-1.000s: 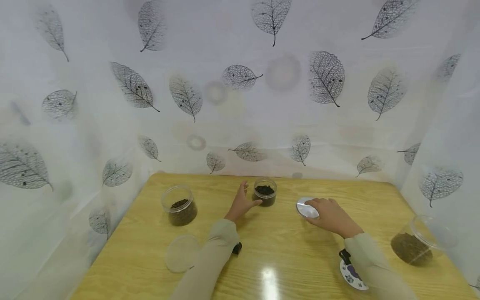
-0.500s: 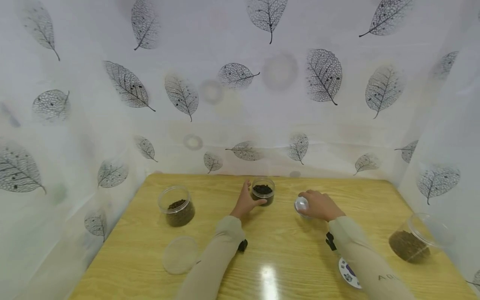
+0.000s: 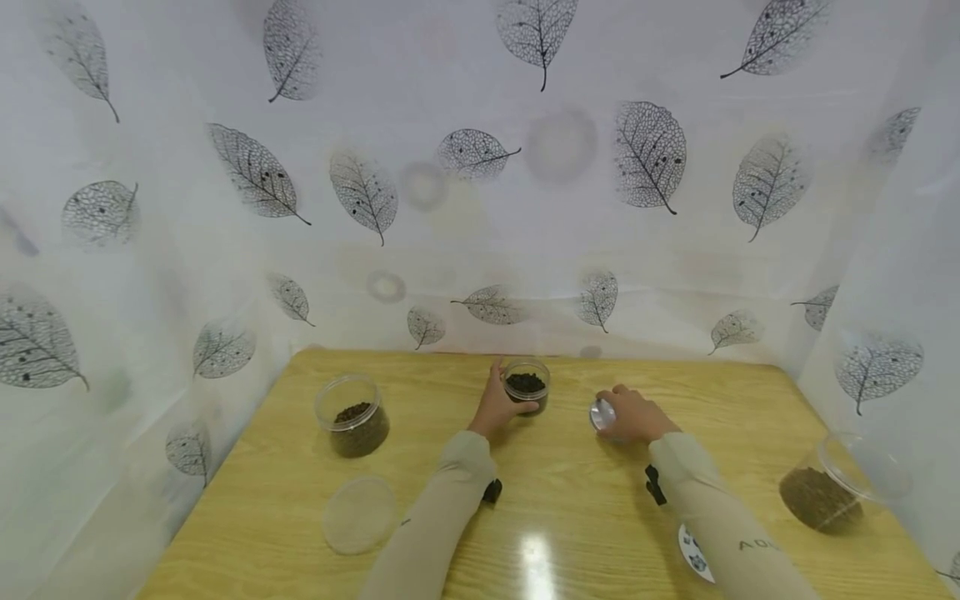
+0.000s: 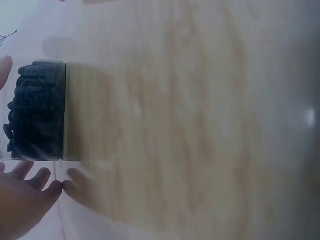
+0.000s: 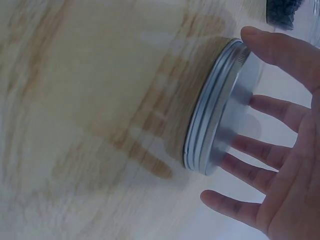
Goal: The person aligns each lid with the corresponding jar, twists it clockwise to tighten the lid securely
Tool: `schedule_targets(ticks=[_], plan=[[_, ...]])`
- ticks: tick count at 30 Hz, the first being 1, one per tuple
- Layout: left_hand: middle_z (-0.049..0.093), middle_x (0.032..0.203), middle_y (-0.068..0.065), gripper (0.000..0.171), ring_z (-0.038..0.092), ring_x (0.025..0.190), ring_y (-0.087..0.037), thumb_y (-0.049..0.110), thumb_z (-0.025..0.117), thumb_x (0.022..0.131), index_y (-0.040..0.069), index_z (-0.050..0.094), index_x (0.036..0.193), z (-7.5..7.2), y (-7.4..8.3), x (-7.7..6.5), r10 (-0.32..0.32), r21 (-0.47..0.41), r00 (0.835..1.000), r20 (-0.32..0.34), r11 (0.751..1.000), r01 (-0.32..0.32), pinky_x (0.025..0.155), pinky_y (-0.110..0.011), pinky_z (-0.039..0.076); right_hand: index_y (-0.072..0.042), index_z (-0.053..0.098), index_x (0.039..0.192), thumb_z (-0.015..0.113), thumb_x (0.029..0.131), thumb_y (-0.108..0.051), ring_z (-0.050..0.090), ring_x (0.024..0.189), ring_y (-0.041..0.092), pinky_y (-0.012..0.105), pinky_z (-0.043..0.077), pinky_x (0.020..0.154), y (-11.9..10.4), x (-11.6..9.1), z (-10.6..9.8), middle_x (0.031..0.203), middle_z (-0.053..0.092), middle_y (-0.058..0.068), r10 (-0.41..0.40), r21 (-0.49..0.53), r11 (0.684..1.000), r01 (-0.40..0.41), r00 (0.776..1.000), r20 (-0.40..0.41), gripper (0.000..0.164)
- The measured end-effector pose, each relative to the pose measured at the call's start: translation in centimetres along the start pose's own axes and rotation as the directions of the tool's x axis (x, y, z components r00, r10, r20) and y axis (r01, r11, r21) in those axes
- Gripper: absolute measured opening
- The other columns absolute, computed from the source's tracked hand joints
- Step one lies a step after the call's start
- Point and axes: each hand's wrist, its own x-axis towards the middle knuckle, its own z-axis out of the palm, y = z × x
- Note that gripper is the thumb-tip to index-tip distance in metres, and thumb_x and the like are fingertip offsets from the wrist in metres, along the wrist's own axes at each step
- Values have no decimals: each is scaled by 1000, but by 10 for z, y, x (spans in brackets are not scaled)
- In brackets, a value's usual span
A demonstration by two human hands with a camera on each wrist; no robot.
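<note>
A clear jar (image 3: 527, 385) of dark bits stands at the back middle of the table. My left hand (image 3: 498, 406) wraps it from the left, thumb across its front. The left wrist view has the jar (image 4: 37, 110) between my thumb and fingers (image 4: 37, 179). To the right, my right hand (image 3: 636, 415) holds a round silver metal lid (image 3: 601, 415). In the right wrist view the lid (image 5: 220, 107) shows its ribbed side, my thumb on one end of the rim and several fingers reaching behind it.
An open jar (image 3: 358, 429) with brown contents stands at left, a clear disc-shaped lid (image 3: 358, 514) in front of it. At far right sits another clear jar (image 3: 821, 498) of brown matter. A patterned white disc (image 3: 696, 553) lies partly under my right forearm.
My left hand has closed in on the jar of dark bits. My right hand has shifted left over the metal lid, covering more of it.
</note>
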Motion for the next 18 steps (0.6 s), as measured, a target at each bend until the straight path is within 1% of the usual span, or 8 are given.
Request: schedule_targets(ticks=[9, 15, 18], plan=[[31, 148, -26, 106, 34, 135, -40, 17, 83, 70, 2, 12, 148, 2, 1, 0, 7, 6, 1000, 7, 1000, -7, 108, -53, 32, -10, 51, 129, 77, 73, -26, 54, 99, 36, 51, 51, 71, -3, -2, 0, 115, 54, 19, 2, 17, 1000, -3, 1000, 22, 63], [35, 146, -25, 100, 36, 134, -40, 18, 83, 70, 0, 20, 145, 3, -1, 1, -19, -2, 1000, 9, 1000, 19, 107, -53, 34, -8, 51, 129, 77, 74, -25, 53, 100, 36, 51, 51, 71, -5, -3, -2, 116, 53, 20, 2, 32, 999, -3, 1000, 31, 64], [37, 144, -24, 96, 38, 133, -39, 21, 83, 70, 1, 24, 144, 4, -3, 3, -33, 12, 999, 10, 999, 33, 107, -53, 34, -7, 51, 129, 78, 74, -24, 53, 100, 35, 51, 51, 72, -6, -3, -2, 116, 53, 20, 2, 48, 999, -3, 1000, 27, 64]])
